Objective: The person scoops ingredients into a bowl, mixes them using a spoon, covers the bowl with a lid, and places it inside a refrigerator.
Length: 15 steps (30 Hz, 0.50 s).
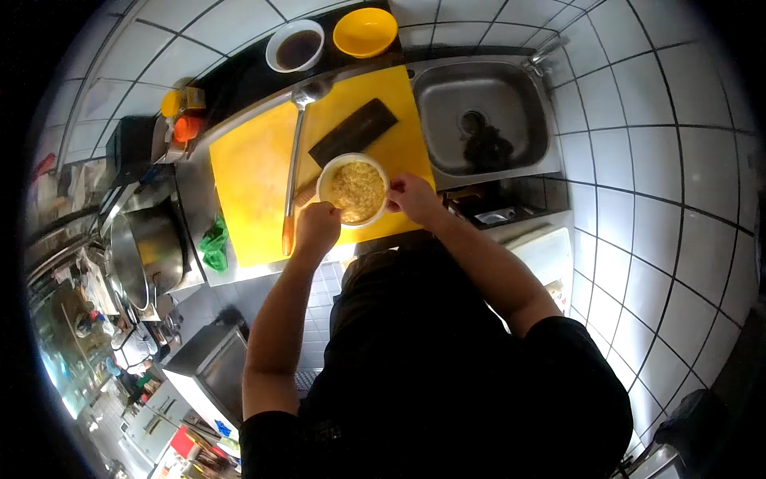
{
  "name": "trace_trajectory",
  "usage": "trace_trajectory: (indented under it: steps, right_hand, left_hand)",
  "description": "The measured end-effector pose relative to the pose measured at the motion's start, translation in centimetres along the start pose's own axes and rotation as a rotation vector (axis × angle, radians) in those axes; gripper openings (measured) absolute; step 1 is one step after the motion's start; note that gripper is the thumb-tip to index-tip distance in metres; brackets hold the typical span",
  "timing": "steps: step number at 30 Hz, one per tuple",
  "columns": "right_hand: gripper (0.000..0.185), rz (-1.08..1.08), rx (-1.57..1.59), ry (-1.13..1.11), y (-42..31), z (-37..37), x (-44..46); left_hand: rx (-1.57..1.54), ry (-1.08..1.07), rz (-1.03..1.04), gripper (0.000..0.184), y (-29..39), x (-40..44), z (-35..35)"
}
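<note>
Tiled kitchen wall (630,88), yellow cutting board (251,176), and a white bowl (321,185) between two hands

White tiles with dark grout rise beyond and to the right of the tabletop (191,172), where the yellow cutting board lies. The white bowl, filled with a pale yellow, lumpy food (353,190), is between the left fingers (333,211) and the right fingers (394,194), over the near part of the board. Whether it rests on the board or is held just above it cannot be told.

The left fingers are bent in against the near left rim, and the right fingers are curled at the right rim; how firmly either set presses is unclear.

Just left of the left fingers runs a long metal ladle (298,136), its orange-brown handle end toward the person and its scoop pointing away. A dark rectangular slab (353,132) lies slantwise on the board, beyond both sets of fingers. Farther off stand a white bowl of dark liquid (298,49) and a yellow bowl (365,33), side by side. Beyond and to the right of the right fingers is a steel sink (447,104). Well left of the left fingers are a crumpled green item (214,243) and, farther out, a large metal pot (159,247).
</note>
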State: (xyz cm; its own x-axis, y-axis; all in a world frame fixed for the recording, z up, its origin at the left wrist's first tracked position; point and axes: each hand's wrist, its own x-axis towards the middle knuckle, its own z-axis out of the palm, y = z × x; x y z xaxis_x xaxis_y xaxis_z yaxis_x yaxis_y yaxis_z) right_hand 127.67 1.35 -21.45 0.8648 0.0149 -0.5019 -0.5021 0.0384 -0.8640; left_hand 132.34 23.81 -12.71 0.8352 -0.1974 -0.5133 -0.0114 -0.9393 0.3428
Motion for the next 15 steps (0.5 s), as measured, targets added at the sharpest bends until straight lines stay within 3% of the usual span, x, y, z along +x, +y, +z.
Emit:
trace_trajectory:
  steps: [2,9,15]
  right_hand:
    - [0.027,0.042,-0.025,-0.018,-0.8,0.0,-0.2]
    - [0.024,0.029,0.038,-0.017,-0.7,0.0,-0.2]
    - [0.027,0.028,0.007,-0.041,-0.8,-0.3,-0.2]
  left_hand:
    - [-0.216,0.02,-0.02,0.033,0.1,-0.4,0.8]
    - [-1.087,0.002,-0.41,0.023,0.9,-0.1,2.1]
    - [-1.281,0.119,-0.404,0.017,-0.7,-1.2,1.8]
